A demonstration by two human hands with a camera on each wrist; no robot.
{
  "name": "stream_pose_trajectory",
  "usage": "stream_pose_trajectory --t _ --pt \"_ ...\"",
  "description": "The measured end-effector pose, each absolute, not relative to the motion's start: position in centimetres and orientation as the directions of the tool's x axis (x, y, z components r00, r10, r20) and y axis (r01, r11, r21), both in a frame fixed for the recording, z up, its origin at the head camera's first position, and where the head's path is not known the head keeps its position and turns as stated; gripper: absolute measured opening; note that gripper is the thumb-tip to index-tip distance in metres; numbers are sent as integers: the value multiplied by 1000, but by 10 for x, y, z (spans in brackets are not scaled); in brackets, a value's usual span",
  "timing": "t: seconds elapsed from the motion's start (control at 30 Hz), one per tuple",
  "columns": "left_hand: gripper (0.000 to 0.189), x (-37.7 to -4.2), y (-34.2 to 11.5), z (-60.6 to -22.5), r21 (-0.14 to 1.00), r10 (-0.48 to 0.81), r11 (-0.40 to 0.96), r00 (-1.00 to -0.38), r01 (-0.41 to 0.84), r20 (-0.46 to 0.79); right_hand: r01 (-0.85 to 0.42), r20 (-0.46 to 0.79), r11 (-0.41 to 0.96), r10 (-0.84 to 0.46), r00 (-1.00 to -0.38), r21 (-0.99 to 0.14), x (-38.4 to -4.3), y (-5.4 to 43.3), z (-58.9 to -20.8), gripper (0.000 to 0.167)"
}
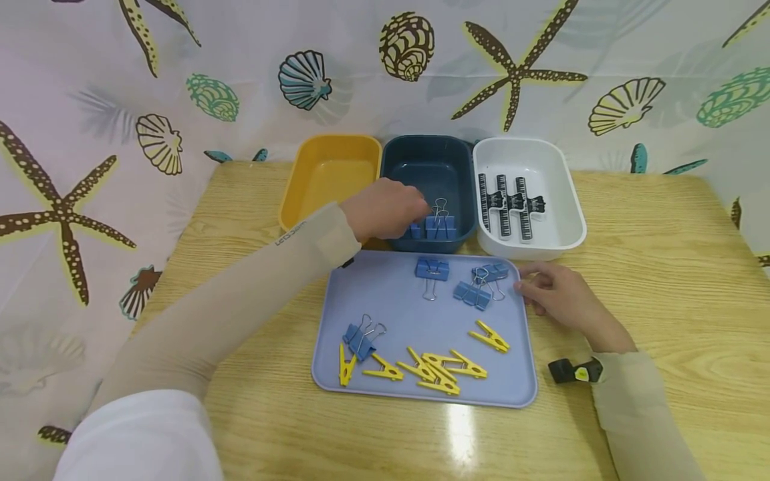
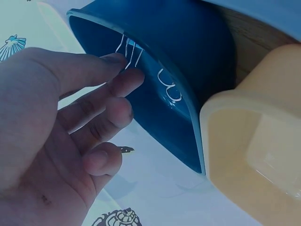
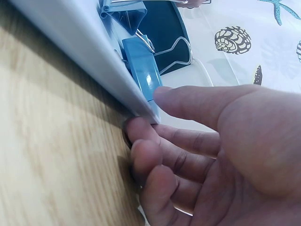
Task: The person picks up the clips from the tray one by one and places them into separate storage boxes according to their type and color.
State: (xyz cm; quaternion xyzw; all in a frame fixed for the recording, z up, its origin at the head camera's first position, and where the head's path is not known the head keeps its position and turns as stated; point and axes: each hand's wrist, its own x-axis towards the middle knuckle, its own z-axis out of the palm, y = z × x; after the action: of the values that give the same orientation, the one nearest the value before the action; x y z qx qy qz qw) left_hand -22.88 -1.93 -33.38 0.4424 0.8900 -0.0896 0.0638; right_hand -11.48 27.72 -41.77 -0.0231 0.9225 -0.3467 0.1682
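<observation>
Left grip (image 1: 386, 208), bare hand, reaches from the left over the near part of the navy bin (image 1: 428, 148), upper middle of the frame; fingers curled, thumb and index close together at wire handles in the left wrist view, can't tell if they pinch the wire or just touch it. Blue binder clips (image 1: 441, 228) sit in the near end of that bin, one with handles upright right by the fingertips, another partly hidden beside it. Right grip (image 1: 564, 295) holds the lavender tray (image 1: 415, 321) at its upper right edge, thumb at the rim, other fingers curled at the outer side and underneath; thumb tip is just beside a blue clip (image 3: 146, 70) in the right wrist view. Tray lies at frame centre on the wood-grain surface (image 1: 674, 280). On it: one blue clip near the top edge, a pair close together upper right, one more lower left by yellow clothespins (image 1: 489, 337); the clothespins spread along the lower part, several overlapping in a pile, one apart to the right. Yellow bin (image 1: 343, 175) stands left of the navy one, white bin (image 1: 556, 208) right of it, with three piano-key clips (image 1: 504, 206) side by side in its left half. Shell-and-starfish cloth (image 1: 361, 40) behind. Beige sleeves (image 1: 259, 300) on both arms, black wrist device (image 1: 562, 371) by the right one.
</observation>
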Motion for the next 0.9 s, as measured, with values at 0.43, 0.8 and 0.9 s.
stream_pose_trajectory --t 0.43,0.8,0.9 --pt "22 -217 -23 -331 -100 806 559 -568 823 -166 81 -298 752 -157 -942 -654 -115 278 -419 42" --pt "24 -211 -25 -331 -106 823 534 -544 839 -164 81 -299 748 -161 -940 -659 -115 277 -416 41" --pt "24 -210 -25 -331 -111 820 536 -547 837 -170 76 -295 749 -164 -941 -659 -115 277 -416 41"
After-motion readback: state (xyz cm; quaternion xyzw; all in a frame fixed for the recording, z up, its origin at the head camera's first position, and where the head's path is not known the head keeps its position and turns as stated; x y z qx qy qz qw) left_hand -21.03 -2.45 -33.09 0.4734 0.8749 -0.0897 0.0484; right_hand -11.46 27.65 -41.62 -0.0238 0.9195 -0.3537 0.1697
